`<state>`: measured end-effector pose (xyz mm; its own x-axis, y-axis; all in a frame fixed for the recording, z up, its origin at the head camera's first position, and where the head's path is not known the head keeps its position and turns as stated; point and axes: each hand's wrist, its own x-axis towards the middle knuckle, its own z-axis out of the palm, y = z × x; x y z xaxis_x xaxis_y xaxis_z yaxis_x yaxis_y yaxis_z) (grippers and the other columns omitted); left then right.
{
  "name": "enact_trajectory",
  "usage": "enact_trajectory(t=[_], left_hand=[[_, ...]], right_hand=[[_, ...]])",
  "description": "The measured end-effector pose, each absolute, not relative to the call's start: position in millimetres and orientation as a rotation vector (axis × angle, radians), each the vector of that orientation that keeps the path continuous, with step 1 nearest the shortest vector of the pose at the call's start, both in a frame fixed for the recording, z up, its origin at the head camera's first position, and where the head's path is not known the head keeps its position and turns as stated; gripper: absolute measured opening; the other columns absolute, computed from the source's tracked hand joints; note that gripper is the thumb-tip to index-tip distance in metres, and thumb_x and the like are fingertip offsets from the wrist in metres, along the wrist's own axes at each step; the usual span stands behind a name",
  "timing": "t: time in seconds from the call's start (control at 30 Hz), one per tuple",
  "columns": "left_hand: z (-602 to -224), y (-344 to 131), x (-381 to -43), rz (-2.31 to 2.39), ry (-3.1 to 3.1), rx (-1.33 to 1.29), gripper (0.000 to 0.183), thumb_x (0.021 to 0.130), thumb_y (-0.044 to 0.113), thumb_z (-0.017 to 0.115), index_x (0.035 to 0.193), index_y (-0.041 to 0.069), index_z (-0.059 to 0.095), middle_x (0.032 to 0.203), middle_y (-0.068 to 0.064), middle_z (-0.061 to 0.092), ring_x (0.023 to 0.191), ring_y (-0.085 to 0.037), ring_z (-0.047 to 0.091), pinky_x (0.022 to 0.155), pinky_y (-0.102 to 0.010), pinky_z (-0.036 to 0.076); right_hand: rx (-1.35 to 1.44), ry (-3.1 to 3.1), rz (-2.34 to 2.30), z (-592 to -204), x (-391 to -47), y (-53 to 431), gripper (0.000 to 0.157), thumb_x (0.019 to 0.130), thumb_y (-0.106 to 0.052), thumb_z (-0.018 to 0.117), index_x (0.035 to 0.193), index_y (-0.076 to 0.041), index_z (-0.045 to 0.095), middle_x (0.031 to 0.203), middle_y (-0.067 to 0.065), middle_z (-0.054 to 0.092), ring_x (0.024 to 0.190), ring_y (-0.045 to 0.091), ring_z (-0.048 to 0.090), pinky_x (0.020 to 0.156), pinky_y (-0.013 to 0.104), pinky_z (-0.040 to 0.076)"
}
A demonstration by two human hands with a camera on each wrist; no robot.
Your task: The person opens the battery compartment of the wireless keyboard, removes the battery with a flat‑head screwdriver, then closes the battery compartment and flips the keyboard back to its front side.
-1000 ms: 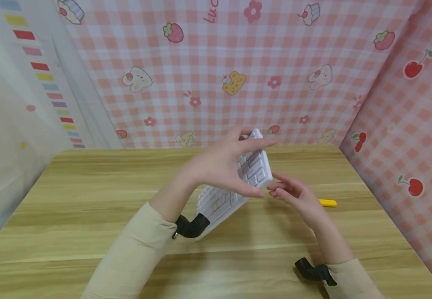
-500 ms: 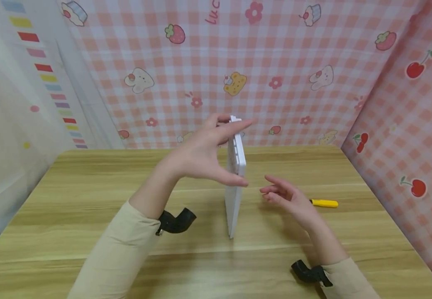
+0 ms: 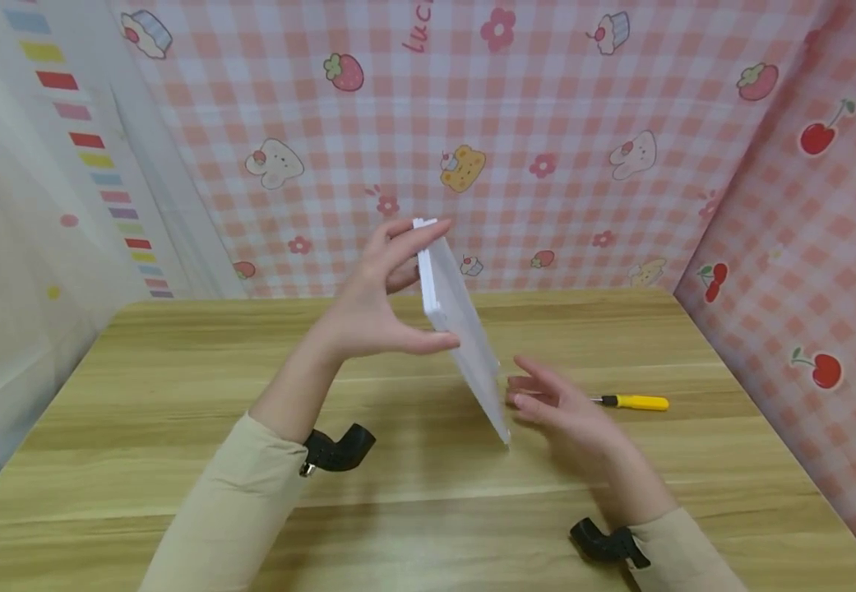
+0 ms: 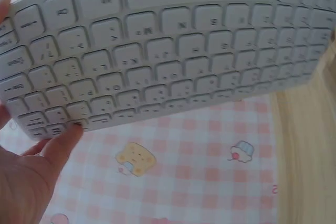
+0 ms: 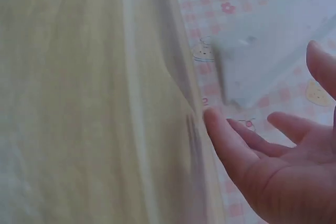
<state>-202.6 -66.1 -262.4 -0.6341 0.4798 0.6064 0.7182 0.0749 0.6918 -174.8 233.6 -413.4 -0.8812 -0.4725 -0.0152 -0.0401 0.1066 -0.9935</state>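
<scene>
A white keyboard (image 3: 465, 329) stands tilted above the table, its plain underside turned to the right in the head view. My left hand (image 3: 372, 304) grips its upper end, thumb on one edge and fingers on the other. In the left wrist view the rows of keys on the keyboard (image 4: 168, 51) face the camera, and the left hand (image 4: 31, 177) holds one end. My right hand (image 3: 564, 411) is beside the keyboard's lower end, apart from it, with fingers loosely bent and nothing held. The right wrist view shows that hand (image 5: 283, 161) with spread fingers near the blurred keyboard (image 5: 268, 56).
A screwdriver with a yellow handle (image 3: 642, 403) lies on the wooden table (image 3: 176, 460), its tip partly behind the right hand. A pink checked cloth (image 3: 546, 107) hangs behind the table, and another cloth (image 3: 790, 247) borders the right side.
My left hand has moved left and turned the keyboard from keys showing, through edge-on, to its underside showing. The right hand has shifted slightly left and down, uncovering more of the screwdriver.
</scene>
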Motion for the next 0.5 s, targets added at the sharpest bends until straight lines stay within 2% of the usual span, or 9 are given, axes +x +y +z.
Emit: enact_trajectory(t=[0.1, 0.2, 0.33, 0.5], left_hand=[[-268.5, -69.8, -203.9, -1.64, -2.061, -1.222, 0.103, 0.058, 0.001, 0.093, 0.149, 0.007, 0.044, 0.145, -0.016, 0.029, 0.126, -0.028, 0.046, 0.102, -0.038, 0.046], [-273.9, -73.2, -204.5, -1.665, -2.031, -1.231, 0.104, 0.058, -0.002, 0.092, 0.149, 0.005, 0.042, 0.143, -0.015, 0.032, 0.124, -0.028, 0.048, 0.101, -0.037, 0.047], [-280.9, -78.3, -204.1, -1.675, -2.04, -1.225, 0.105, 0.059, -0.003, 0.091, 0.15, 0.004, 0.04, 0.141, -0.016, 0.034, 0.123, -0.026, 0.046, 0.101, -0.036, 0.047], [-289.3, -88.8, -204.6, -1.674, -2.078, -1.222, 0.107, 0.06, -0.008, 0.089, 0.152, 0.003, 0.036, 0.141, -0.016, 0.036, 0.121, -0.025, 0.045, 0.102, -0.038, 0.046]], right_hand=[[-0.477, 1.938, -1.85, -416.9, -176.5, 231.5, 0.077, 0.102, -0.018, 0.057, 0.158, -0.001, 0.006, 0.15, 0.039, 0.027, 0.125, 0.035, 0.053, 0.098, 0.04, 0.049], [-0.475, 1.918, -1.837, -419.8, -177.5, 229.8, 0.078, 0.103, -0.02, 0.056, 0.157, 0.001, 0.004, 0.147, 0.039, 0.031, 0.117, 0.026, 0.059, 0.094, 0.038, 0.052], [-0.403, 2.052, -1.787, -421.3, -177.1, 229.1, 0.079, 0.1, -0.02, 0.061, 0.156, 0.004, 0.011, 0.141, 0.037, 0.04, 0.114, 0.026, 0.057, 0.09, 0.035, 0.054], [-0.264, 2.257, -1.711, -418.4, -177.1, 234.6, 0.076, 0.097, -0.019, 0.065, 0.156, 0.001, 0.021, 0.135, 0.031, 0.045, 0.11, 0.029, 0.053, 0.084, 0.028, 0.054]])
